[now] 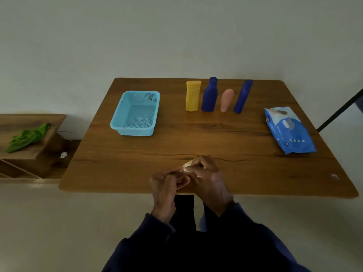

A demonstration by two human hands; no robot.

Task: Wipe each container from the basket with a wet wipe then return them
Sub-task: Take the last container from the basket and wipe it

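- Left hand and right hand together, nearer than basket, fingers curled, pinching pale wipe.
- Wipe bunched; long axis unclear.
- Row of containers upright, right of basket.

We see a plain pale wall behind a brown wood-grain table with rounded corners. At our left stands a low wooden shelf unit, a crumpled green cloth lying on top. Below us spreads a smooth pale floor; the light is dim.

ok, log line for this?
left hand, right hand: gripping pale item | basket: no containers | yellow tube, wide blue bottle, pink tube, slim blue bottle: upright
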